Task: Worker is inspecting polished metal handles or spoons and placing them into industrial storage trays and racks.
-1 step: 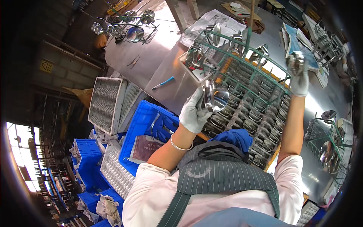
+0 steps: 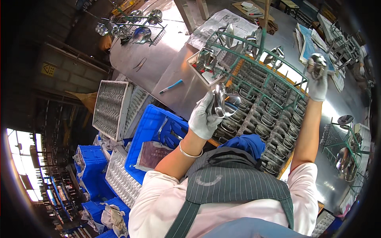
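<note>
My left hand [image 2: 205,117], in a white glove, is closed around shiny curved metal pieces [image 2: 225,102], one with a rounded, bowl-like face. Out to the right, my gloved right hand [image 2: 317,85] grips another polished metal piece [image 2: 318,63]; its exact kind I cannot make out. Between my hands stands a green wire rack [image 2: 256,65] with several shiny metal pieces [image 2: 275,56] hung along it. Below the rack, a wide tray [image 2: 266,123] bears rows of dark, curved metal parts. My right hand is just beyond the rack's right end.
A blue crate [image 2: 137,158] with blue gloves [image 2: 171,133] stands at left, near stacked white-rimmed trays [image 2: 113,109]. On the metal table [image 2: 166,75] lie a blue-handled tool [image 2: 171,86] and papers [image 2: 226,22]. More racks with shiny pieces stand far left [image 2: 142,35] and right [image 2: 346,158].
My right hand has shifted slightly to the right with its metal piece, a little away from the green rack. My left hand stays in place.
</note>
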Available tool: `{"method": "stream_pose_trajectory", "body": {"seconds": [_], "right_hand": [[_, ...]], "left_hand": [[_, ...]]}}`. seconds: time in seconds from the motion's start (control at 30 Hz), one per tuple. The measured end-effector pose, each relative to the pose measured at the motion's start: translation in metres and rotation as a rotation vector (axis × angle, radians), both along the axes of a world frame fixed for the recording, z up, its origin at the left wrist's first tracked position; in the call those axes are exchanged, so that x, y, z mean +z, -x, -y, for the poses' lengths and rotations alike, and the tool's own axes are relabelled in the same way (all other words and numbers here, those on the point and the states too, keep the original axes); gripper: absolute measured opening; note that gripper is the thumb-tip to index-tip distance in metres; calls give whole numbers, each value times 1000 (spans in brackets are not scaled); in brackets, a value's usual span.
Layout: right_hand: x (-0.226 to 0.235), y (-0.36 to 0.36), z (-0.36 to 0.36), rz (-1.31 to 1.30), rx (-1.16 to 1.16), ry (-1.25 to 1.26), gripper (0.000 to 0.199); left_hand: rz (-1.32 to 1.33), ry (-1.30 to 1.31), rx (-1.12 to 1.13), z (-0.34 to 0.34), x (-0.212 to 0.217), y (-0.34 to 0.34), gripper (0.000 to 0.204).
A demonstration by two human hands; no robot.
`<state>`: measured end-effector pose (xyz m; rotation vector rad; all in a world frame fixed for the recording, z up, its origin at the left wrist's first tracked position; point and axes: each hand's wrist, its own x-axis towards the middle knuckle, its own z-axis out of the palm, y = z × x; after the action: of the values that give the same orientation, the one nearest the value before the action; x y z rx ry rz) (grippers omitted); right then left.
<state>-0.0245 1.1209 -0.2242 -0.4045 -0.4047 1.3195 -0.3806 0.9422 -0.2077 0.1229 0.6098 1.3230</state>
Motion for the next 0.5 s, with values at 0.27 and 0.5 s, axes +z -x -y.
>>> {"method": "stream_pose_trajectory", "body": {"seconds": [0.27, 0.5], "right_hand": [[-143, -93, 51, 467, -129, 306, 31], [-220, -43, 141, 222, 52, 494, 26]], "left_hand": [[1, 182, 18, 7, -6, -13, 26], [-230, 267, 103, 12, -4, -27, 23]]}}
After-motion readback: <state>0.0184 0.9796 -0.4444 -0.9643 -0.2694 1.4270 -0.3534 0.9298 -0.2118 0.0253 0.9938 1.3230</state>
